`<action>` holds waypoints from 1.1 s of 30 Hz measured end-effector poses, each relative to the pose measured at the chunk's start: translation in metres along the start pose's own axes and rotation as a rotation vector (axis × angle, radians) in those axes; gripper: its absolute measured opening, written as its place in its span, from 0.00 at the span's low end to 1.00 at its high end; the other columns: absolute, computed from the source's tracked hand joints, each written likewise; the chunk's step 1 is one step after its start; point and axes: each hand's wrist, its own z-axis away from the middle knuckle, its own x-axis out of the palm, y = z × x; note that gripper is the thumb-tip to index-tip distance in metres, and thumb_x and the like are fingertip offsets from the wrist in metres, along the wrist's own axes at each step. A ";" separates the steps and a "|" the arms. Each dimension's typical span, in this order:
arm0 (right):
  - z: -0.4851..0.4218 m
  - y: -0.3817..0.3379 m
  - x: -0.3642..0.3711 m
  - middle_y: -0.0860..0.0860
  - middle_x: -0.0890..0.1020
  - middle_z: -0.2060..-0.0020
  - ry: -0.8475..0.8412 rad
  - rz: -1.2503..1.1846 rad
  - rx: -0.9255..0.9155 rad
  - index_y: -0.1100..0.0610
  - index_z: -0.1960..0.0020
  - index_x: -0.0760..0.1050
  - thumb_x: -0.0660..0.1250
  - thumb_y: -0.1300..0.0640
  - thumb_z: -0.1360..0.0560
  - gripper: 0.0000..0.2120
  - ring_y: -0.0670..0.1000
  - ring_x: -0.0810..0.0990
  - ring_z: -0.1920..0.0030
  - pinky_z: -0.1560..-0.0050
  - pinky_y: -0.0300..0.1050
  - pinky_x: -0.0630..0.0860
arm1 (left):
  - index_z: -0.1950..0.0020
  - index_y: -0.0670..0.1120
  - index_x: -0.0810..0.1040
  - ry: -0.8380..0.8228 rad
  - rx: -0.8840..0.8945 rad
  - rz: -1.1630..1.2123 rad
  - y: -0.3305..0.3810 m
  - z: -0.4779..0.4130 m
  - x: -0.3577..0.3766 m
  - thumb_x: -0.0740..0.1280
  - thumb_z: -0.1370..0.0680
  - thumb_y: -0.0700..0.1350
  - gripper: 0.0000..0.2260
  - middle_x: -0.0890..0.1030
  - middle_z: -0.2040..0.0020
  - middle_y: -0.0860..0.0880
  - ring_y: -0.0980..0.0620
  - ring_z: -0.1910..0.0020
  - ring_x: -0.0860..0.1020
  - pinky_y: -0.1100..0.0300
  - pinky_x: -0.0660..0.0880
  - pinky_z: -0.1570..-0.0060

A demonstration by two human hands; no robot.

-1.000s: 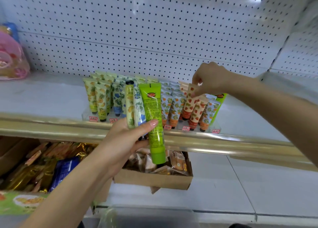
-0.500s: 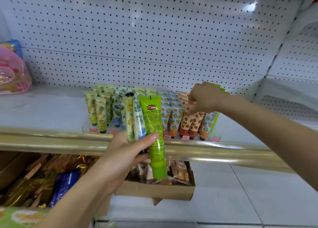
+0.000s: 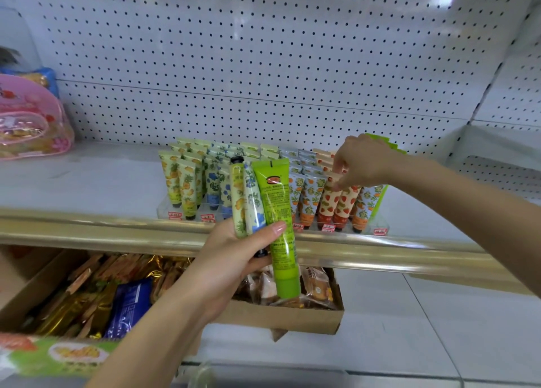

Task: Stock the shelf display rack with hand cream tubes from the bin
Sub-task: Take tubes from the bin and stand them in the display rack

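While the left hand (image 3: 234,258) grips three tubes (image 3: 275,200), the right hand (image 3: 363,162) seemingly pinches a strawberry tube (image 3: 329,200) beneath it, seating it; next, fetch another from the left.

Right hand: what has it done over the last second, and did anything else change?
The right hand lowered the strawberry tube into the display rack; its fingertips still pinch the tube's top. The left hand holds the same three tubes, unchanged.

Right hand (image 3: 363,160): lowered toward the rack (image 3: 383,226).
Strawberry tube (image 3: 327,200): pushed down, now upright in the front row.
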 end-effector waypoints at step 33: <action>0.112 0.046 -0.006 0.53 0.76 0.60 -0.286 -1.485 0.174 0.62 0.48 0.79 0.64 0.47 0.30 0.21 0.44 0.64 0.74 0.71 0.36 0.63 | 0.47 0.45 0.78 0.001 -0.127 0.137 -0.016 -0.003 0.059 0.70 0.35 0.50 0.19 0.79 0.69 0.51 0.56 0.74 0.70 0.66 0.68 0.76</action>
